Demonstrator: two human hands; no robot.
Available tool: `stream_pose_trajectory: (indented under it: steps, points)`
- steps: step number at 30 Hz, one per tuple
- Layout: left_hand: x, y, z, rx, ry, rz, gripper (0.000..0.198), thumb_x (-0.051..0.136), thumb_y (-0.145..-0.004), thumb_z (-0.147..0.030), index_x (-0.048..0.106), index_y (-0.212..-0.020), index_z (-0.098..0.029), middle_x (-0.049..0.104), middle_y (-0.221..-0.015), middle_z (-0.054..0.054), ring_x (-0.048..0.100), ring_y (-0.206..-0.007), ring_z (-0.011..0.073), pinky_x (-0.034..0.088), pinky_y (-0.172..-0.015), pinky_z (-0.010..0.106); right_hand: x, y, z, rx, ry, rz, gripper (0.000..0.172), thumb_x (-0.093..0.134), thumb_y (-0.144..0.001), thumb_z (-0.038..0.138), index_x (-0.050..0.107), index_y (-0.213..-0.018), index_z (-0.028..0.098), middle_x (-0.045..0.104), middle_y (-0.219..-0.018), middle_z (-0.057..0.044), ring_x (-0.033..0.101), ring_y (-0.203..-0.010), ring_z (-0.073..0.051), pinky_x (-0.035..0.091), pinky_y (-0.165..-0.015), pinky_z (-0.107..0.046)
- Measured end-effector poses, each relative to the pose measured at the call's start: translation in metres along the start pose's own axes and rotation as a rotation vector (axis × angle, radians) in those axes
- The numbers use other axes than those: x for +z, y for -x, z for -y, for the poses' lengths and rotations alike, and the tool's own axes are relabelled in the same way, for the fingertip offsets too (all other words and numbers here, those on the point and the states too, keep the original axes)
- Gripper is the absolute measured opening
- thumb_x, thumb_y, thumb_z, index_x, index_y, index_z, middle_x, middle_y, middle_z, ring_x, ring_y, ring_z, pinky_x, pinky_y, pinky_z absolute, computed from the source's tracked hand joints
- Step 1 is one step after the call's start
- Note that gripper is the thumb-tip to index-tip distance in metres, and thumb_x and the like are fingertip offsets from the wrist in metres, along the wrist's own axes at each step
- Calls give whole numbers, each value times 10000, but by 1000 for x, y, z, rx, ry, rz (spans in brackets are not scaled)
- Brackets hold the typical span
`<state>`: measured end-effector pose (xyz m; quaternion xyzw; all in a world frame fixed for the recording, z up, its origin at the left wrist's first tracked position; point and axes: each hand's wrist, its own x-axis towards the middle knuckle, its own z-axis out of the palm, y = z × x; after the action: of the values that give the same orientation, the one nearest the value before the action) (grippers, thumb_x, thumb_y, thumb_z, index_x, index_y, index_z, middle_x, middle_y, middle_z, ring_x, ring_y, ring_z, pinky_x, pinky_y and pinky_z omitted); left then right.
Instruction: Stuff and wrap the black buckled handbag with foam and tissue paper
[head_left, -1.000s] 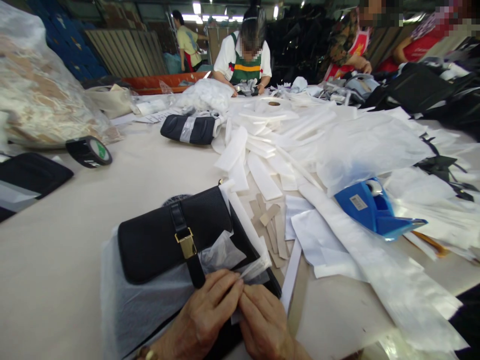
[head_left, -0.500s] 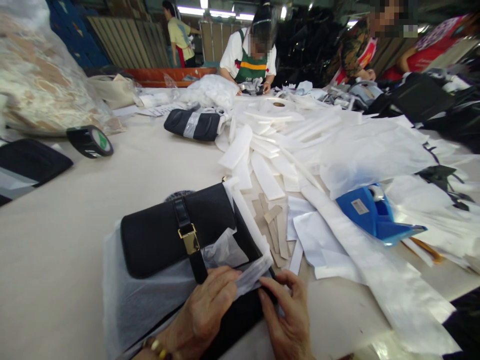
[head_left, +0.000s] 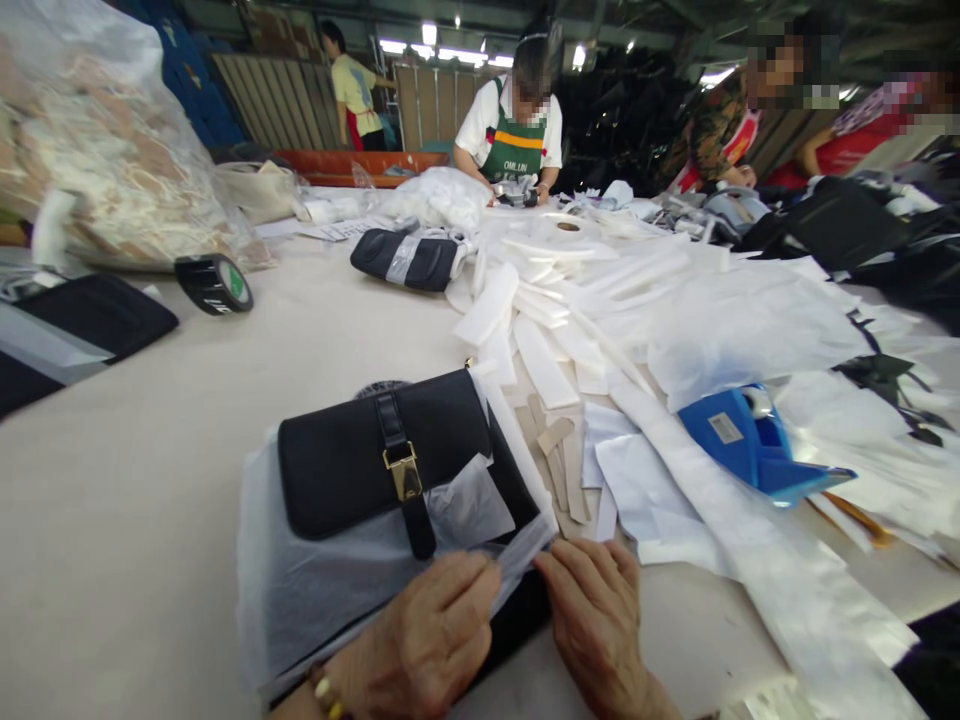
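Note:
A black handbag (head_left: 352, 460) with a gold buckle strap (head_left: 404, 472) lies on a sheet of white tissue wrap (head_left: 300, 590) near the table's front edge. My left hand (head_left: 427, 640) rests on the bag's lower edge, fingers curled and pinching a strip of white tissue (head_left: 525, 545). Just right of it, my right hand (head_left: 596, 620) pinches the same strip at the bag's corner with its fingertips.
White paper strips and sheets (head_left: 675, 320) cover the table's right half, with a blue tape dispenser (head_left: 750, 445) among them. A roll of black tape (head_left: 215, 283), another wrapped black bag (head_left: 409, 258) and a plastic sack (head_left: 97, 150) lie at the left. Several people work at the far side.
My hands, pinched together over the tissue a second ago, have moved apart along the strip toward the bag's right corner. The view has tilted and shifted slightly.

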<state>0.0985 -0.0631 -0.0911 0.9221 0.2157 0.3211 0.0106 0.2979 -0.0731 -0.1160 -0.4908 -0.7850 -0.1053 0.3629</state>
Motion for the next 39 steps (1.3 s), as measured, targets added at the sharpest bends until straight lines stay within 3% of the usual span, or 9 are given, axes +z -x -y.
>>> stream_pose_trajectory:
  steps: [7,12,25,30,34,39]
  points:
    - [-25,-13,-1,49,-171,38,329,312,-888,-46,592,-734,-127,660,-918,75,579,-915,182,499,-873,314,2,1,-2,-20,33,-46,255,427,-850,38,636,-863,183,690,-774,-35,590,-755,-177,346,-794,-372]
    - [-33,-16,-2,69,-199,119,371,276,-895,-57,598,-726,-129,643,-849,72,577,-853,176,488,-837,313,4,3,0,-11,49,-35,240,440,-843,37,633,-865,178,683,-776,-44,585,-761,-182,351,-794,-375]
    - [-22,4,9,33,-246,196,381,252,-852,-4,592,-716,-108,591,-753,75,563,-782,188,486,-786,318,18,-6,9,37,-45,31,222,448,-861,68,631,-844,192,661,-756,-33,552,-739,-178,337,-772,-364]
    - [-15,6,11,18,-256,228,386,247,-857,-24,583,-689,-112,596,-778,94,564,-754,200,508,-672,309,3,-14,11,36,-108,137,214,456,-840,67,634,-885,176,633,-794,-49,523,-756,-184,347,-741,-356]
    - [-13,9,12,39,-263,213,303,329,-847,-42,597,-719,-100,580,-760,85,564,-771,215,512,-709,325,-6,-30,18,-58,-208,187,242,466,-841,73,617,-1006,166,626,-964,-77,514,-876,-200,355,-750,-341]
    - [-10,10,11,34,-266,196,259,372,-830,-47,583,-689,-99,541,-701,64,531,-679,200,504,-664,329,18,-40,28,-70,-277,319,194,437,-917,180,628,-889,206,630,-878,-33,490,-768,-179,320,-687,-326]
